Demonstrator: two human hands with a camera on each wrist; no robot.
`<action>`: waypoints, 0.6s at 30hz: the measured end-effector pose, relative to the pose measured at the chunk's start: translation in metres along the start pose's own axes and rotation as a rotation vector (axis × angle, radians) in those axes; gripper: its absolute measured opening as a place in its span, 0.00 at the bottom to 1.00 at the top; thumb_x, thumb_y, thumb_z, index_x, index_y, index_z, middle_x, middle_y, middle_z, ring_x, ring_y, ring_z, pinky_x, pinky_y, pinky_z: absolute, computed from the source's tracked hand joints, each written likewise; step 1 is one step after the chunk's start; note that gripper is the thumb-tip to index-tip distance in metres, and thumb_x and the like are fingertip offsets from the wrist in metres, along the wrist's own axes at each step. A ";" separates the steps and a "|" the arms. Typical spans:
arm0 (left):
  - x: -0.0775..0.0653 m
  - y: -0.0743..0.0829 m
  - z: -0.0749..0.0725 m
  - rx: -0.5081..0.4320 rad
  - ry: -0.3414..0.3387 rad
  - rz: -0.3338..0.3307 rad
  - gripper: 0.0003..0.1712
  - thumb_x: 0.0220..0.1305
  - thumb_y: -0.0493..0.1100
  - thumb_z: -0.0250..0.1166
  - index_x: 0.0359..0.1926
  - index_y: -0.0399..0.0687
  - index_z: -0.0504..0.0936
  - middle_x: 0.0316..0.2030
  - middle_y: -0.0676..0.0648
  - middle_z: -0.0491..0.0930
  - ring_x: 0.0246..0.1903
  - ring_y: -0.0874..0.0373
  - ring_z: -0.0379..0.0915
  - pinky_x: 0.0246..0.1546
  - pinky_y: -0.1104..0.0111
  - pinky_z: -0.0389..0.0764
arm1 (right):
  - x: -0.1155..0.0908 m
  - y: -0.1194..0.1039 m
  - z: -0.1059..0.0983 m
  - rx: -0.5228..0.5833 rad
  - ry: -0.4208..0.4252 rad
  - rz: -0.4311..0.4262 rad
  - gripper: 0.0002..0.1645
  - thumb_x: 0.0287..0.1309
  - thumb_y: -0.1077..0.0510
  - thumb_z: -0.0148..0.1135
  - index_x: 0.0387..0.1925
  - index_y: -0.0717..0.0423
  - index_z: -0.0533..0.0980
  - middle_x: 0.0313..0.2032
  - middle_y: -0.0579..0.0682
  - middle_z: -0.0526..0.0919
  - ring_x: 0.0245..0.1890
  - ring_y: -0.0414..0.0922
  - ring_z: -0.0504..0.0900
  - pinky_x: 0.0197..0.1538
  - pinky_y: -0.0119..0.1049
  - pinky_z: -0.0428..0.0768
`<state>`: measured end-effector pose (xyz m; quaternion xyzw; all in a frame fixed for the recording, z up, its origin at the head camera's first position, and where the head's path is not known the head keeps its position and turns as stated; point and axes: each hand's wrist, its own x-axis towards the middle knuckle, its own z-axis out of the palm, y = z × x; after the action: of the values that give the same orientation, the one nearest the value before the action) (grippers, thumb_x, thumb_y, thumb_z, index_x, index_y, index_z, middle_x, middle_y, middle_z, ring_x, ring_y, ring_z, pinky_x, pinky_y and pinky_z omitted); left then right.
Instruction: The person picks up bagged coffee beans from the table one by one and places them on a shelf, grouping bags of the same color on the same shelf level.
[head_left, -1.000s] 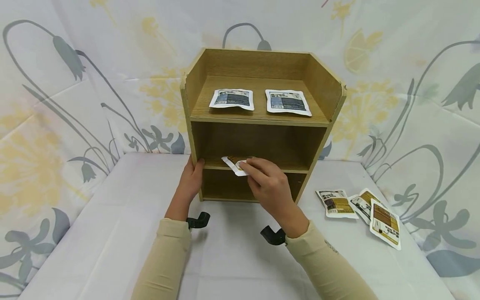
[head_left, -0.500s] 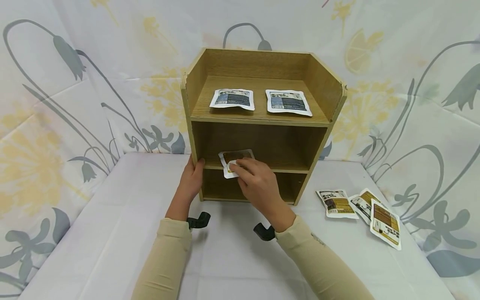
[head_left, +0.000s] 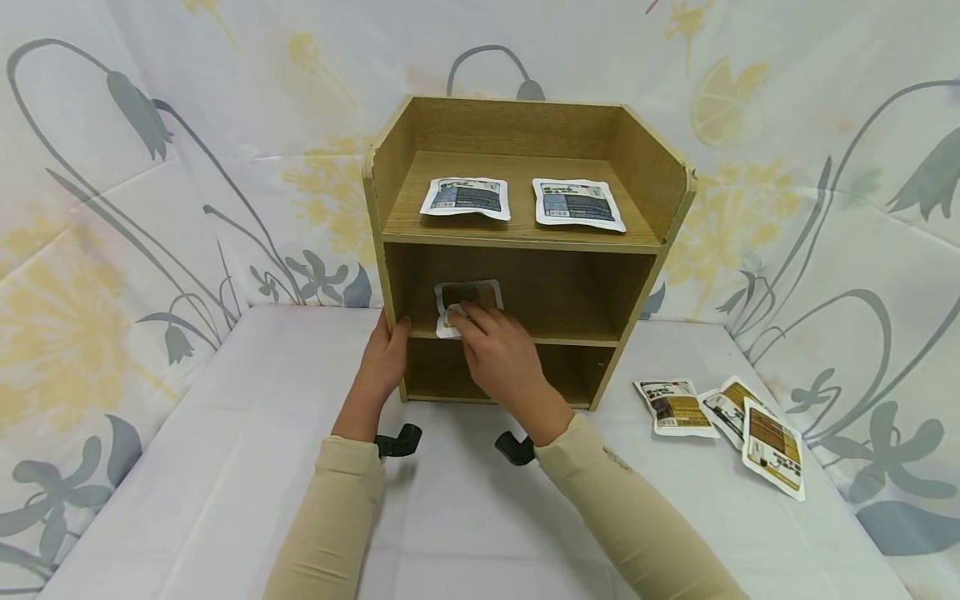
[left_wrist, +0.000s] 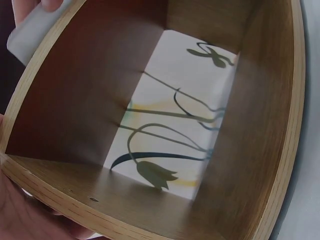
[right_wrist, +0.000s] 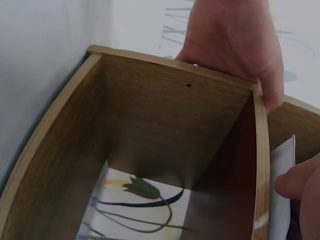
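A wooden shelf unit (head_left: pixel 525 244) with an upper deck and two compartments below stands at the centre. My left hand (head_left: pixel 384 362) grips its left side panel, the thumb at the front edge by the middle board. Between the thumb and fingers of my right hand (head_left: pixel 502 358) is a white-edged food pouch (head_left: pixel 480 293) with a brown and yellow label. That pouch lies flat at the left of the middle compartment, its near end over the front edge. In the right wrist view the pouch (right_wrist: pixel 283 190) shows as a pale edge beside the board, under my right thumb (right_wrist: pixel 290 184).
Two blue-labelled pouches, one left (head_left: pixel 467 198) and one right (head_left: pixel 577 205), lie on the top deck. To the right on the white-covered table (head_left: pixel 465 517) are a separate pouch (head_left: pixel 675 408) and two overlapping ones (head_left: pixel 774 448). Flowered cloth (head_left: pixel 225 167) hangs behind.
My right hand has moved left and inward with the pouch, which went from tilted at the shelf's front to lying farther inside the middle compartment. The left hand has stayed on the side panel.
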<state>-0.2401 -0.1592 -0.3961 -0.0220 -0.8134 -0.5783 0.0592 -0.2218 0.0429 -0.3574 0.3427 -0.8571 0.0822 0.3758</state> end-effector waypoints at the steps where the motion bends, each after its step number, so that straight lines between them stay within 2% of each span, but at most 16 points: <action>1: 0.000 0.000 0.000 0.000 0.000 0.001 0.34 0.75 0.57 0.38 0.76 0.53 0.47 0.72 0.39 0.56 0.71 0.43 0.53 0.70 0.48 0.56 | 0.001 0.000 0.001 -0.004 -0.010 0.005 0.19 0.63 0.61 0.60 0.55 0.51 0.78 0.53 0.51 0.82 0.53 0.48 0.81 0.54 0.41 0.80; 13: 0.001 0.000 0.001 0.005 0.014 0.021 0.33 0.75 0.57 0.38 0.75 0.52 0.50 0.70 0.38 0.61 0.68 0.43 0.58 0.69 0.48 0.59 | 0.017 -0.002 0.010 -0.061 -0.027 0.037 0.18 0.63 0.59 0.61 0.55 0.50 0.79 0.53 0.49 0.83 0.52 0.46 0.82 0.53 0.40 0.81; 18: 0.000 0.000 0.000 0.000 0.013 0.014 0.33 0.75 0.57 0.38 0.75 0.53 0.50 0.69 0.38 0.61 0.68 0.42 0.60 0.68 0.47 0.60 | 0.025 -0.004 0.012 -0.081 -0.074 0.070 0.19 0.65 0.57 0.60 0.57 0.48 0.78 0.55 0.47 0.82 0.53 0.46 0.82 0.53 0.40 0.81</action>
<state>-0.2403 -0.1590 -0.3964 -0.0242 -0.8127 -0.5781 0.0685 -0.2382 0.0219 -0.3495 0.2996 -0.8845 0.0479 0.3544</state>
